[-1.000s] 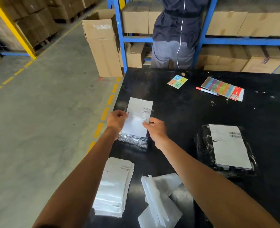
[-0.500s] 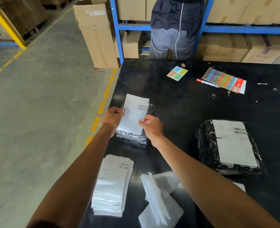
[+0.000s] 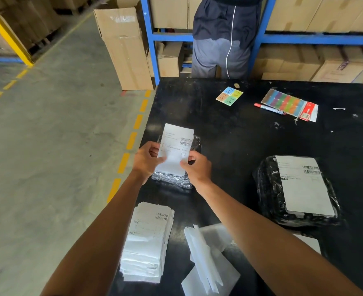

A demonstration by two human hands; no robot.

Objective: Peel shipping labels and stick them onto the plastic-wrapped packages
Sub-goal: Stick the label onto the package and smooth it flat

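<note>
A white shipping label [image 3: 176, 146] with barcodes is pinched at its lower corners by both hands, my left hand [image 3: 147, 160] on the left edge and my right hand [image 3: 196, 167] on the right. It hovers over a small plastic-wrapped package [image 3: 174, 180] near the black table's left edge, hiding most of it. A second, larger black package [image 3: 268, 189] lies to the right with a label [image 3: 304, 186] stuck on top. A stack of labels [image 3: 148, 240] sits close to me on the table.
Peeled white backing sheets [image 3: 208, 259] lie near the stack. Coloured sticky notes [image 3: 229, 96], a red marker [image 3: 269, 108] and a colour strip pack [image 3: 289, 103] lie far on the table [image 3: 229, 129]. A person [image 3: 223, 35] stands at blue shelving with cardboard boxes [image 3: 125, 45].
Both hands have shifted their grip on the label, which now sits lower and closer over the small package. The view has tilted down slightly.
</note>
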